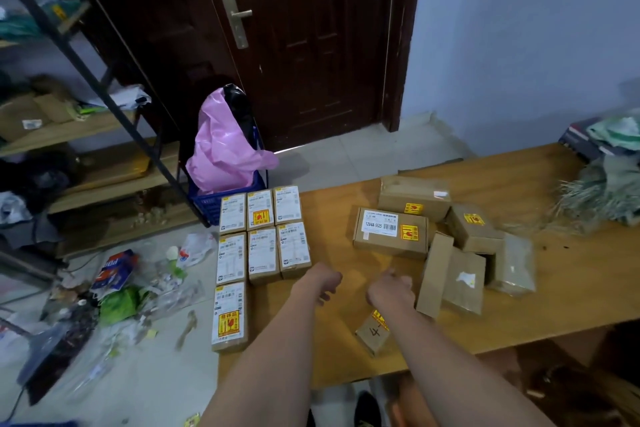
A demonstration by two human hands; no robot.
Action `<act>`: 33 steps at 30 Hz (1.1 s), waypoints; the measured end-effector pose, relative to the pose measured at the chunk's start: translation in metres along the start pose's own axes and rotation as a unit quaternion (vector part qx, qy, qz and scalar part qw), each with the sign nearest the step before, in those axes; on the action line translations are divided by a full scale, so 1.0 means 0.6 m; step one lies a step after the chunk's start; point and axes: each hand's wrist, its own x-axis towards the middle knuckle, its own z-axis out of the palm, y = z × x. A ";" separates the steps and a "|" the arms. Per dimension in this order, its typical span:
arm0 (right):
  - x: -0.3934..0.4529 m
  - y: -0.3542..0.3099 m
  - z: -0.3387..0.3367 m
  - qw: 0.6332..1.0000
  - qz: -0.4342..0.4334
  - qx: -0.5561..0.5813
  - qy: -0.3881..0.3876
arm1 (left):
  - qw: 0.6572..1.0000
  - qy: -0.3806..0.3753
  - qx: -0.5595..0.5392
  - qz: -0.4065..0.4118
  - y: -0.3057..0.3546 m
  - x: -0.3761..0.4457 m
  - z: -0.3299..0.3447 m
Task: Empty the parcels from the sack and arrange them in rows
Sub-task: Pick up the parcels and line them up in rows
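The person is standing over a wooden table (pixel 571 305) with both forearms stretched out across it, and the parcels are lying in two groups: seven labelled boxes (pixel 263 236) are sitting flat in neat rows at the table's left edge, while a loose heap of cardboard boxes (pixel 450 243) is waiting on the right, some flat, one standing on its long edge, one slim and wrapped in clear film. A small box marked in pen (pixel 375 334) is lying by itself just under the right forearm. The left hand (pixel 323 282) is hovering over bare wood between the groups, its fingers hanging loosely curled and gripping nothing. The right hand (pixel 391 291) is reaching toward the heap, but its fingers are turned away from the camera and blurred — whether they are pinching anything cannot be told. The boxes are looking stiff, square-cornered and probably light, small enough for one hand; the yellow-and-red stickers on several are suggesting fragile contents, so taking each by its two long sides and setting it down flat, not dropping it, seems wise. The taped faces may be a little slick. The sack (pixel 602 191) is lying crumpled at the far right with frayed fibres spreading out — its mouth is cut off by the frame, so whether any parcels are remaining inside is hidden. The label print is too small to read.
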 end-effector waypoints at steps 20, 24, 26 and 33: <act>0.032 -0.010 0.042 0.996 -0.081 -0.033 0.012 | 0.995 0.038 -0.081 -0.051 -0.061 -0.011 -0.085; 0.024 -0.047 0.030 0.991 -0.126 0.020 0.041 | 0.990 0.056 -0.112 -0.056 -0.089 -0.024 -0.111; 0.014 -0.075 0.019 0.984 -0.162 0.071 0.020 | 0.988 0.074 -0.125 -0.055 -0.104 -0.036 -0.125; -0.031 -0.150 0.007 0.929 -0.246 0.235 -0.144 | 0.974 0.102 -0.189 -0.067 -0.179 -0.056 -0.154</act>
